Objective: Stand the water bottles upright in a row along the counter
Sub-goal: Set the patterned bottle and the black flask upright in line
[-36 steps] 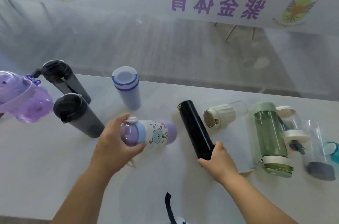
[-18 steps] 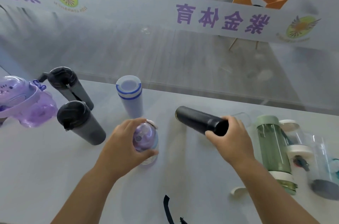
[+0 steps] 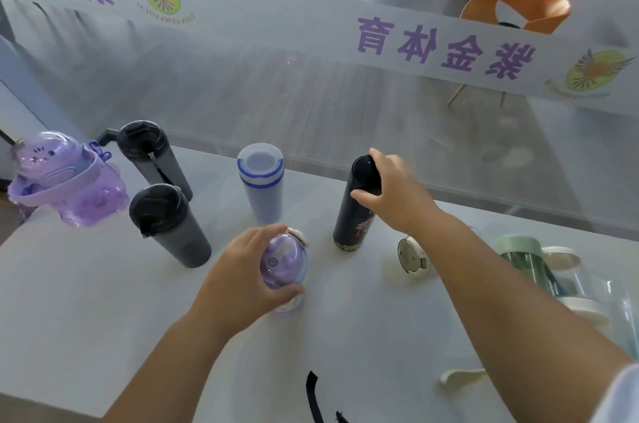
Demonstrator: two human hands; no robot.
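My left hand point(image 3: 238, 279) grips a small lilac bottle point(image 3: 285, 261) that stands upright on the white counter point(image 3: 86, 301). My right hand point(image 3: 394, 196) grips the top of a tall black flask point(image 3: 352, 215), which stands upright to the right of a white bottle with blue rings point(image 3: 261, 187). Two dark grey bottles point(image 3: 169, 227) point(image 3: 152, 163) and a purple cat-shaped bottle point(image 3: 67, 180) stand at the left. A cream-capped clear bottle point(image 3: 411, 258) lies on its side under my right forearm. A green bottle point(image 3: 529, 260) and clear bottles point(image 3: 587, 298) lie at the right.
A glass partition with purple lettering point(image 3: 446, 52) runs along the counter's far edge. Behind it stands an orange chair point(image 3: 515, 10). A black strap point(image 3: 316, 398) and a cream strap point(image 3: 461, 377) lie near the front edge.
The black flask has gone from lying to tilted in the air to standing upright on the counter. The lilac bottle was turned upright by my left hand and stays held.
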